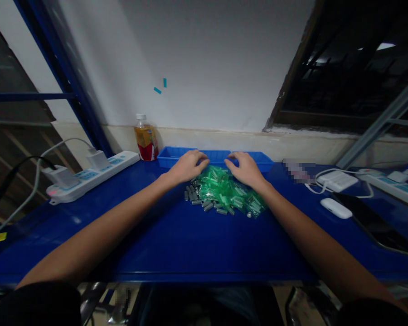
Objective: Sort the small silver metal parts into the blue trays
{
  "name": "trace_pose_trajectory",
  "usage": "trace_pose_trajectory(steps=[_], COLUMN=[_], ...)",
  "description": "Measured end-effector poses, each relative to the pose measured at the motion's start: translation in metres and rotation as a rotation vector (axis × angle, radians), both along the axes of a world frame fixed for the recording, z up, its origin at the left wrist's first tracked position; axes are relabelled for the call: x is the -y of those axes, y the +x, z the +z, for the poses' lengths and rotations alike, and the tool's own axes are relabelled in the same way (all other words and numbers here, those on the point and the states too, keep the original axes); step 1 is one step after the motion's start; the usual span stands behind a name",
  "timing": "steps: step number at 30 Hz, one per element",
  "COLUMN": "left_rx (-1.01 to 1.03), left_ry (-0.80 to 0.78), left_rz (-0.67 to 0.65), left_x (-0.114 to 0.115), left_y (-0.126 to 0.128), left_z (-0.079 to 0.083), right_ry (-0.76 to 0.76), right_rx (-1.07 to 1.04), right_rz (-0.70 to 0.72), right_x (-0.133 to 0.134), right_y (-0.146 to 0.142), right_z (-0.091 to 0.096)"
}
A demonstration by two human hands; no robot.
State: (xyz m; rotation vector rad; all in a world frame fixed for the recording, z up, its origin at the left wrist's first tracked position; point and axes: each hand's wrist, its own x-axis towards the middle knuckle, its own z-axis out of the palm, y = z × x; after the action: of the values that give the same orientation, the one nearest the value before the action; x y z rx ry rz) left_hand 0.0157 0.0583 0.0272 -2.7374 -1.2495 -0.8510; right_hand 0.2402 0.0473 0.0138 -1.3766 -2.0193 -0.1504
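Observation:
My left hand [190, 166] is at the left back edge of a pile, its fingers loosely curved and a gap showing between thumb and fingertips. Opposite it, my right hand [244, 168] has the same loose, parted curl; nothing shows in either hand. Between and in front of them lies a heap of green see-through plastic pieces [212, 185], looking like thin film or sleeves. Small silver metal cylinders [208, 207] lie under and around the green plastic, mostly along its front and left. Whether the fingertips touch the pile, I cannot tell.
Blue plastic trays [172, 156] stand behind the hands against the wall. A drink bottle [145, 138] and a power strip [91, 175] are at left. On the right lie a white earbud case [336, 208], a phone [381, 224], a white charger [338, 181] and another power strip [394, 185].

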Motion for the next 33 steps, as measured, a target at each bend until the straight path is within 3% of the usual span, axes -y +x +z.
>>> trace_pose_trajectory(steps=[5, 12, 17, 21, 28, 33], left_rx=[0.127, 0.192, 0.248, 0.361, 0.019, 0.102], left_ry=[-0.247, -0.308, -0.268, -0.337, -0.147, -0.107], left_rz=[-0.027, 0.014, 0.115, 0.219, 0.301, 0.357], left_x=[0.023, 0.029, 0.021, 0.013, 0.009, 0.012], left_y=[0.003, -0.006, -0.018, -0.034, -0.048, -0.048], left_z=[-0.013, -0.025, -0.019, -0.021, -0.025, -0.019], right_ry=[-0.177, -0.107, -0.04, -0.1, -0.156, -0.138], right_rx=[-0.027, 0.096, 0.039, 0.074, 0.156, 0.151], right_rz=[0.199, 0.278, 0.19, 0.163, 0.17, 0.17], right_x=[0.031, 0.045, 0.041, 0.036, 0.038, 0.037], right_y=[-0.022, -0.037, -0.031, -0.025, -0.025, -0.025], right_z=[-0.001, -0.016, -0.017, -0.023, -0.024, -0.025])
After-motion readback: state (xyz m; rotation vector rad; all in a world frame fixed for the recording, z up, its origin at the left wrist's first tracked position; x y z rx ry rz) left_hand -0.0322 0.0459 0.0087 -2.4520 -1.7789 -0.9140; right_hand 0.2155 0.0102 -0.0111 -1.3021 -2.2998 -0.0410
